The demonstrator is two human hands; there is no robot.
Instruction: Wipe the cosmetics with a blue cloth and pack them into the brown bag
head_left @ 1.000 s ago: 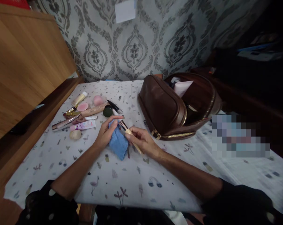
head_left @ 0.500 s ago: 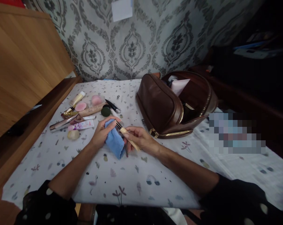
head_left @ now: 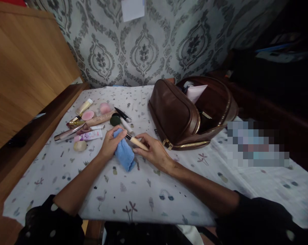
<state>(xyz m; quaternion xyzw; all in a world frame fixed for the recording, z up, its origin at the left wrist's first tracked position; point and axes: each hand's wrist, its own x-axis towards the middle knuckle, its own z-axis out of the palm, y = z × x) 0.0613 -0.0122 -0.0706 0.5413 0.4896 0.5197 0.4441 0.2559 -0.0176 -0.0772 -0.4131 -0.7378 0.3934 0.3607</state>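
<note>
- Holding the tan-handled stick [head_left: 139, 143], the right hand [head_left: 155, 153] keeps its grip pinched on the handle, left of the brown bag [head_left: 173, 112].
- Left hand [head_left: 112, 143]: grip closed on the blue cloth [head_left: 124, 154], farther left of the bag. Whether its fingers also clamp the stick's tip is hidden.
- Slip risk: the right grip appears to bear near the handle's end; a hard pull against the cloth could twist the stick loose onto the surface [head_left: 136, 200].
- Collision risk: a white slender item [head_left: 126, 126] and a dark green lid [head_left: 115, 120] lie left of the bag, just beyond the left fingers; an overlong forward stroke could displace them.
</note>
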